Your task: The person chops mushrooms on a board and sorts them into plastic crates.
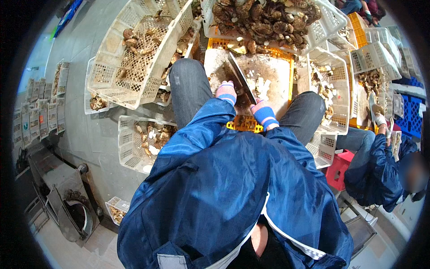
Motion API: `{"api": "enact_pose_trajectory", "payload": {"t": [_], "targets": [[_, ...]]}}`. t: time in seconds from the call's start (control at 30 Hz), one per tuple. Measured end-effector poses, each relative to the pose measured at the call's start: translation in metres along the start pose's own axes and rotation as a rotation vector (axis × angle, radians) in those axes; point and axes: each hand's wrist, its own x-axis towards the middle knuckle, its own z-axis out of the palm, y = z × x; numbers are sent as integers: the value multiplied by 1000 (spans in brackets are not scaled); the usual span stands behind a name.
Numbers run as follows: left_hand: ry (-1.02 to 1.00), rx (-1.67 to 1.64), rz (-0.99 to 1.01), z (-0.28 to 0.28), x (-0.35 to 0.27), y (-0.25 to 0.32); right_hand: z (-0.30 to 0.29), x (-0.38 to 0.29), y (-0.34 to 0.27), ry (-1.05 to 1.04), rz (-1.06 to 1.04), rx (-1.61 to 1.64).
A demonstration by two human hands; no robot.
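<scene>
A white cutting board (277, 97) lies on a yellow plastic crate (291, 75) between the person's knees. My right hand (263, 109), in a pink and blue knitted glove, is closed on the handle of a large knife (242, 79), whose long dark blade points up and left over the board. My left hand (225, 90), gloved alike, rests low over the board's left side; whether it holds anything is hidden. Pale cut mushroom pieces (262, 88) lie right of the blade. Beyond the board, brown mushrooms (262, 25) fill a white crate (210, 20).
A tilted white crate (142, 84) with a few mushrooms stands at left, another crate (126, 141) below it. Crates (341, 84) with pieces stand at right. A co-worker (376, 168) with a knife sits at far right. Stacked crates (40, 114) line the far left.
</scene>
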Motion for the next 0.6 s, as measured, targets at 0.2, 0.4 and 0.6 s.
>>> {"api": "enact_pose_trajectory", "payload": {"t": [0.2, 0.4, 0.6], "targets": [[-239, -814, -297, -7, 0, -6, 4, 5, 26, 37, 192, 152], [-272, -1603, -547, 11, 2, -7, -9, -3, 18, -14, 258, 259], [-178, -1393, -561, 24, 10, -7, 6, -2, 25, 44, 158, 129]]}}
